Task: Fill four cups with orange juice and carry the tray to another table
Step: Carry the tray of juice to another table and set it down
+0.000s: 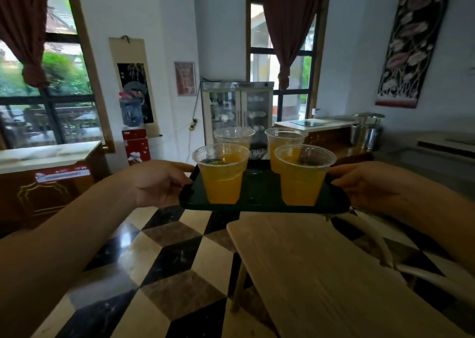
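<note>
I have the dark tray (262,196) up in the air, one hand at each short end. My left hand (159,183) at nine o'clock curls its fingers round the tray's edge, thumb on the rim; my right hand (365,183) at three o'clock grips the other edge the same way. Four clear cups stand upright on it: the near-left cup (221,175) and near-right cup (303,177) hold juice to well over half, the far-right cup (284,145) holds juice too, and the far-left cup (234,138) is mostly hidden, so I cannot tell its level.

The pale wooden table (321,273) lies below the tray at about five o'clock, a white chair (380,237) beside it.

As I judge it, filling is done and carrying is the step in hand. To do it well I keep both ends level, move slowly so the juice does not slosh, and watch the light cups, which could slide. I lower flat onto the table and loosen my grip only once the tray rests fully.
</note>
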`<state>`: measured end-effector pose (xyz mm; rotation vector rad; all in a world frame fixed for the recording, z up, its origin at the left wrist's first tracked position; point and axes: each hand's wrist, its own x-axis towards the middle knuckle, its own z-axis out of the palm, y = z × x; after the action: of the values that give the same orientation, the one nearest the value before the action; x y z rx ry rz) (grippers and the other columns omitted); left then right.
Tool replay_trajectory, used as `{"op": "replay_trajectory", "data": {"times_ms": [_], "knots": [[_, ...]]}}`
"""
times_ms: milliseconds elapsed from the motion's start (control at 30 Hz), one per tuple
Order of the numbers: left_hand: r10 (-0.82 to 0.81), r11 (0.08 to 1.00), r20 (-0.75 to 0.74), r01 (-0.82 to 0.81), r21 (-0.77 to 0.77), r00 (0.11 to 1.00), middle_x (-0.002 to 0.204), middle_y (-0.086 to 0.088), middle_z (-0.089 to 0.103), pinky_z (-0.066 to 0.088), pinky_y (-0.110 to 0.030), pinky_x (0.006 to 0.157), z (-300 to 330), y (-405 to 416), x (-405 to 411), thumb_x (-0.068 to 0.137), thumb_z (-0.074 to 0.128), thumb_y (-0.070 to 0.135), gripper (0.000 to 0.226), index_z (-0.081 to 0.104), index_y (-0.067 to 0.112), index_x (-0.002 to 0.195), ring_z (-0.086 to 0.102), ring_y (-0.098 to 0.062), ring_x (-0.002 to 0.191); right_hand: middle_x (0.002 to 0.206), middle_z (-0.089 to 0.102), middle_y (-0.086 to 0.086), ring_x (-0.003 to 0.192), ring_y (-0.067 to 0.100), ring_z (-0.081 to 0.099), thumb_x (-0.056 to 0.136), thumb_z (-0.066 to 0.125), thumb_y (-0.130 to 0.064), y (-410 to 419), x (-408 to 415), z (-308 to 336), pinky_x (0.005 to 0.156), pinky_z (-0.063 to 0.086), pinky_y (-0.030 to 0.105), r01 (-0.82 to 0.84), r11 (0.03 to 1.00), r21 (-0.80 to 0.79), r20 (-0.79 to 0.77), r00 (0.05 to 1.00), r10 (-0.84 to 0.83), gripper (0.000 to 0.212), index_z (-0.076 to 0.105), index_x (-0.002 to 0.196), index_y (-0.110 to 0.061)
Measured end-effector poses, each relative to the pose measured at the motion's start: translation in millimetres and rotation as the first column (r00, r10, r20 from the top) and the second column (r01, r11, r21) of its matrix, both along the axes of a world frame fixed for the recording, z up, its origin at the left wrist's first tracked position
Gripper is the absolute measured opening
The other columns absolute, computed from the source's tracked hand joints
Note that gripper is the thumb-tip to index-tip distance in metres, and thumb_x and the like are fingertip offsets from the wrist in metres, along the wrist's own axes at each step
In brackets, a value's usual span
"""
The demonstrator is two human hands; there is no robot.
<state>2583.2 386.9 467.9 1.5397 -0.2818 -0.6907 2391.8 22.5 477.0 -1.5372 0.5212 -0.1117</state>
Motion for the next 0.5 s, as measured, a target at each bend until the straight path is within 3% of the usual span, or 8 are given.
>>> {"op": "replay_trajectory", "data": {"times_ms": [133, 233, 333, 400, 500], "knots": [[-0.079, 0.997, -0.039, 0.079, -0.003, 0.996, 0.109, -0.025, 0.076, 0.063, -0.039, 0.058, -9.8, -43.7, 63.7, 0.076, 0.057, -0.014, 0.054, 0.063, 0.002, 0.127, 0.078, -0.037, 0.084, 0.113, 0.072, 0.015, 0.098, 0.03, 0.07, 0.069, 0.06, 0.006, -28.2, 39.0, -9.9, 0.053, 0.06, 0.033, 0.07, 0.997, -0.019, 0.005, 0.998, -0.07, 0.044, 0.072, 0.107, -0.011], [-0.138, 0.99, -0.035, 0.138, -0.003, 0.99, 0.116, -0.026, 0.074, 0.064, -0.046, 0.064, -18.5, -77.9, 117.2, 0.075, 0.056, -0.014, 0.053, 0.069, 0.004, 0.123, 0.076, -0.04, 0.094, 0.105, 0.075, 0.012, 0.092, 0.026, 0.071, 0.084, 0.055, 0.011, -44.8, 67.8, -18.6, 0.051, 0.059, 0.028, 0.136, 0.99, -0.041, 0.007, 0.991, -0.136, 0.034, 0.071, 0.102, -0.012], [-0.218, 0.976, -0.012, 0.218, -0.018, 0.976, 0.11, -0.025, 0.076, 0.064, -0.041, 0.061, -24.3, -110.8, 174.2, 0.073, 0.056, -0.014, 0.042, 0.079, 0.003, 0.103, 0.078, -0.036, 0.087, 0.093, 0.079, 0.008, 0.082, 0.021, 0.075, 0.089, 0.051, 0.012, -53.3, 89.5, -22.3, 0.052, 0.058, 0.028, 0.191, 0.981, -0.036, 0.015, 0.981, -0.191, 0.034, 0.069, 0.108, -0.01], [-0.289, 0.957, -0.006, 0.289, -0.013, 0.957, 0.105, -0.024, 0.077, 0.064, -0.038, 0.06, -25.9, -137.9, 214.2, 0.074, 0.057, -0.015, 0.039, 0.079, 0.002, 0.101, 0.078, -0.035, 0.083, 0.097, 0.079, 0.008, 0.084, 0.021, 0.076, 0.09, 0.05, 0.012, -59.2, 102.3, -25.2, 0.055, 0.059, 0.029, 0.253, 0.967, -0.033, 0.01, 0.967, -0.253, 0.035, 0.068, 0.113, -0.009], [-0.394, 0.919, 0.005, 0.394, 0.005, 0.919, 0.11, -0.022, 0.077, 0.063, -0.037, 0.063, -22.0, -182.3, 263.9, 0.077, 0.058, -0.013, 0.038, 0.081, 0.005, 0.101, 0.078, -0.033, 0.089, 0.123, 0.07, 0.016, 0.109, 0.028, 0.068, 0.089, 0.05, 0.013, -72.0, 118.8, -27.7, 0.077, 0.059, 0.035, 0.33, 0.944, 0.002, 0.01, 0.944, -0.33, 0.044, 0.062, 0.128, -0.005]]}}
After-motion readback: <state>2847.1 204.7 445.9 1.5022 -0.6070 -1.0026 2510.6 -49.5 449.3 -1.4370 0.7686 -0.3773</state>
